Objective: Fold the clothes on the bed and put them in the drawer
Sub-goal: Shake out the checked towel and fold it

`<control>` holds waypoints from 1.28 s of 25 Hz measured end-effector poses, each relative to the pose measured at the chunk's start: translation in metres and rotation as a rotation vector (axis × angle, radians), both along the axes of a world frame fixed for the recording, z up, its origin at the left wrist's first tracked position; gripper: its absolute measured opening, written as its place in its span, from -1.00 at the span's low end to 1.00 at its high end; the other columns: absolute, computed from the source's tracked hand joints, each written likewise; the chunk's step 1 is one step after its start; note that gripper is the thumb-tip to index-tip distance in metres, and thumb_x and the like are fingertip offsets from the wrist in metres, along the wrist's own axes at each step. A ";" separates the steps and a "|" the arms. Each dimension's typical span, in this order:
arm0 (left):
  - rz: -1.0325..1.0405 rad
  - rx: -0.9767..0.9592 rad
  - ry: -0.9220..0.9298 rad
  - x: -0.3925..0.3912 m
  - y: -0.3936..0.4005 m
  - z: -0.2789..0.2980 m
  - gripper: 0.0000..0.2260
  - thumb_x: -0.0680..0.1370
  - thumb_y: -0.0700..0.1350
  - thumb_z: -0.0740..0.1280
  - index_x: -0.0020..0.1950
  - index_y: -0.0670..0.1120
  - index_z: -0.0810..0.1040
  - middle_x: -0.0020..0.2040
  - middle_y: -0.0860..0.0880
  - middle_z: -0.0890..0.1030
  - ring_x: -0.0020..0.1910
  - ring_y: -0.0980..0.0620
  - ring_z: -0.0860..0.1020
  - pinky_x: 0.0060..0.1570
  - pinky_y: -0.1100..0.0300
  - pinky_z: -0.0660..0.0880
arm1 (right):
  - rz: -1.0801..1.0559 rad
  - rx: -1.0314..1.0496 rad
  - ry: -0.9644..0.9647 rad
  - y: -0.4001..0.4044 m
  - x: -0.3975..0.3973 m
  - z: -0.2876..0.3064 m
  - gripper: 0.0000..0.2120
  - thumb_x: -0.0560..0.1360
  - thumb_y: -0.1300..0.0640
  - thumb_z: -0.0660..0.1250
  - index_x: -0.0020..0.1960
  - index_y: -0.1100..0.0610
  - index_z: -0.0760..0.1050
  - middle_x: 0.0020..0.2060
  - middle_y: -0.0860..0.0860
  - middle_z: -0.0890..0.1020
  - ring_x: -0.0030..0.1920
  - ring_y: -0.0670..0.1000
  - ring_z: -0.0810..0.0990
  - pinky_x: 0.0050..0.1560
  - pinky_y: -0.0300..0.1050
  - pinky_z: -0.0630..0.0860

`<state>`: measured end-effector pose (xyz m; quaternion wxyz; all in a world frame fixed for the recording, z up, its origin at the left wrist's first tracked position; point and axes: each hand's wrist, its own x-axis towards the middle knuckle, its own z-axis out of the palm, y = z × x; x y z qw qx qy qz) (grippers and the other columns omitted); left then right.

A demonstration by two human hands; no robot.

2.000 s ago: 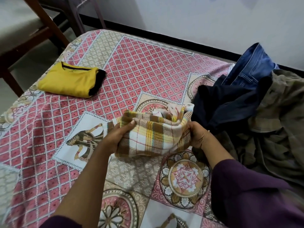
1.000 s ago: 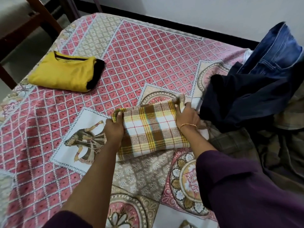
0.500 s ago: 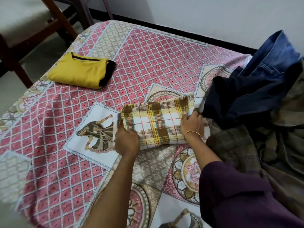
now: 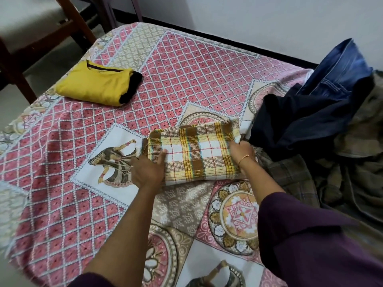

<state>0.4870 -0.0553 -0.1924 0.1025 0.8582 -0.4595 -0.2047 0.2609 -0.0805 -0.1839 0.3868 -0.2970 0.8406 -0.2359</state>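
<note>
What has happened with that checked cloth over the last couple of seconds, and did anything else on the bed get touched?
The checked cloth was bunched up in the air between both hands; it has since been laid on the bed as a flat folded rectangle. The left hand now grips its left end and the right hand its right end. The folded yellow shirt and the unfolded pile with the jeans stayed put.

On the patterned pink bed, the left hand and right hand grip a folded yellow-brown checked cloth; a folded yellow shirt lies at ten o'clock, a heap of dark clothes at two o'clock.
</note>
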 end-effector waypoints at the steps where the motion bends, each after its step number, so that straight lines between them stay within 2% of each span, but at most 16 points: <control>1: -0.012 0.005 -0.008 0.003 -0.005 0.000 -0.18 0.41 0.44 0.11 0.18 -0.32 0.48 0.20 -0.31 0.49 0.16 -0.31 0.48 0.09 -0.09 0.45 | -0.080 -0.031 -0.107 -0.003 -0.002 0.003 -0.71 0.50 0.11 0.21 0.13 0.26 0.47 0.10 0.21 0.53 -0.01 0.12 0.44 -0.09 -0.10 0.32; 3: 0.017 0.020 0.087 0.010 -0.018 -0.003 -0.19 0.40 0.44 0.15 0.11 -0.32 0.53 0.10 -0.30 0.57 0.10 -0.29 0.53 0.08 -0.07 0.49 | -0.124 -0.098 -0.256 -0.006 -0.002 0.011 -0.68 0.44 0.06 0.27 0.15 0.18 0.44 0.10 0.13 0.51 0.03 0.10 0.43 -0.05 -0.11 0.31; 4: 0.052 0.029 0.182 0.012 -0.024 -0.004 -0.24 0.42 0.40 0.21 0.11 -0.31 0.53 0.09 -0.28 0.58 0.09 -0.27 0.54 0.08 -0.05 0.49 | -0.113 -0.118 -0.317 -0.007 -0.001 0.013 -0.57 0.46 -0.02 0.29 0.26 0.15 0.41 0.19 0.11 0.48 0.13 0.11 0.44 0.03 -0.10 0.33; 6: 0.111 0.031 0.372 0.015 -0.030 -0.004 -0.38 0.46 0.27 0.31 0.14 -0.30 0.52 0.11 -0.23 0.58 0.09 -0.23 0.54 0.09 -0.04 0.51 | -0.068 -0.138 -0.423 -0.007 0.004 0.021 -0.25 0.43 -0.23 0.32 0.46 0.13 0.21 0.35 0.08 0.35 0.34 0.12 0.35 0.28 -0.05 0.30; 7: 0.117 0.016 0.418 0.014 -0.032 -0.004 -0.44 0.50 0.19 0.32 0.17 -0.30 0.51 0.14 -0.21 0.57 0.11 -0.23 0.53 0.10 -0.05 0.50 | -0.056 -0.113 -0.485 -0.008 0.004 0.019 -0.08 0.32 -0.35 0.36 0.48 0.12 0.16 0.38 0.06 0.33 0.37 0.14 0.34 0.36 0.01 0.27; 9: 0.135 -0.027 0.471 0.011 -0.032 0.000 -0.51 0.55 0.06 0.30 0.30 -0.29 0.44 0.26 -0.24 0.50 0.21 -0.23 0.48 0.18 -0.06 0.46 | -0.028 -0.043 -0.559 -0.013 -0.005 -0.002 0.18 -0.01 -0.50 0.44 0.45 0.07 0.25 0.37 0.08 0.40 0.32 0.16 0.42 0.35 0.18 0.31; 10: 0.162 -0.038 0.525 0.010 -0.031 0.003 -0.54 0.57 0.02 0.27 0.34 -0.27 0.40 0.31 -0.24 0.46 0.25 -0.23 0.45 0.22 -0.07 0.44 | -0.013 -0.035 -0.600 -0.014 -0.010 -0.009 0.12 -0.01 -0.50 0.45 0.40 0.07 0.34 0.32 0.09 0.48 0.26 0.16 0.49 0.30 0.20 0.37; 12: 0.240 -0.064 0.702 0.012 -0.030 0.007 -0.68 0.60 -0.03 0.23 0.26 -0.21 0.45 0.26 -0.20 0.51 0.19 -0.21 0.49 0.20 -0.09 0.45 | -0.004 -0.032 -0.677 -0.005 -0.006 0.014 -0.42 0.35 -0.33 0.36 0.13 0.11 0.55 -0.01 0.09 0.66 -0.08 0.11 0.65 0.02 0.00 0.56; 13: 0.288 -0.059 0.820 0.013 -0.029 0.009 -0.73 0.61 -0.04 0.20 0.19 -0.19 0.49 0.19 -0.18 0.56 0.11 -0.18 0.54 0.16 -0.10 0.49 | 0.029 -0.040 -0.734 0.000 -0.001 0.030 -0.61 0.48 -0.21 0.27 -0.01 0.11 0.58 -0.20 0.07 0.69 -0.26 0.06 0.66 -0.16 -0.12 0.58; 15: 0.329 0.015 1.014 0.015 -0.023 0.017 -0.75 0.63 -0.03 0.15 0.11 -0.15 0.52 0.05 -0.16 0.63 -0.03 -0.13 0.59 0.03 -0.05 0.54 | 0.070 -0.095 -0.847 0.003 0.002 0.041 -0.66 0.56 -0.10 0.18 -0.11 0.13 0.56 -0.38 0.04 0.67 -0.41 0.02 0.63 -0.33 -0.20 0.57; 17: 0.313 0.095 1.145 0.021 -0.011 0.030 -0.71 0.63 0.04 0.14 0.00 -0.11 0.56 -0.12 -0.10 0.64 -0.14 -0.08 0.59 -0.16 0.07 0.51 | 0.081 -0.164 -0.955 0.004 0.011 0.054 -0.68 0.58 -0.05 0.16 -0.11 0.16 0.54 -0.40 0.05 0.66 -0.42 0.02 0.63 -0.34 -0.20 0.57; 20: 0.295 0.175 1.270 0.043 0.003 0.039 -0.65 0.54 0.19 0.24 -0.02 -0.07 0.60 -0.17 -0.08 0.68 -0.11 -0.10 0.60 -0.16 0.05 0.51 | 0.092 -0.213 -0.957 0.004 0.032 0.062 -0.70 0.59 0.00 0.15 -0.09 0.18 0.53 -0.39 0.06 0.67 -0.41 0.03 0.63 -0.31 -0.19 0.57; 23: 0.345 0.141 1.243 0.082 0.009 0.046 -0.69 0.54 0.13 0.26 -0.08 -0.10 0.58 -0.22 -0.09 0.67 -0.16 -0.10 0.59 -0.21 0.04 0.49 | 0.120 -0.184 -0.903 0.008 0.063 0.068 -0.70 0.58 -0.01 0.18 -0.10 0.19 0.55 -0.37 0.07 0.67 -0.40 0.04 0.63 -0.24 -0.14 0.54; 26: 0.320 0.035 1.127 0.135 -0.015 0.051 -0.67 0.55 0.13 0.26 -0.03 -0.14 0.57 -0.09 -0.15 0.64 -0.13 -0.12 0.59 -0.17 0.06 0.49 | 0.099 -0.188 -0.772 0.000 0.099 0.064 -0.78 0.57 0.07 0.23 0.02 0.22 0.53 -0.27 0.08 0.65 -0.32 0.02 0.62 -0.29 -0.22 0.54; 28: 0.278 -0.077 0.982 0.171 -0.039 0.052 -0.65 0.53 0.14 0.28 0.09 -0.13 0.54 0.02 -0.14 0.61 0.01 -0.14 0.57 -0.02 0.06 0.47 | 0.067 -0.234 -0.764 -0.011 0.131 0.056 -0.83 0.57 0.13 0.23 0.03 0.22 0.51 -0.19 0.10 0.63 -0.26 0.05 0.61 -0.19 -0.15 0.53; 32: 0.145 -0.254 0.519 0.240 -0.076 0.052 -0.55 0.60 0.13 0.17 0.23 -0.22 0.49 0.17 -0.26 0.54 0.15 -0.22 0.48 0.03 0.06 0.36 | -0.003 -0.214 -0.716 -0.042 0.216 0.036 -0.83 0.59 0.19 0.19 0.10 0.24 0.50 -0.19 0.08 0.61 -0.23 0.06 0.58 -0.18 -0.13 0.51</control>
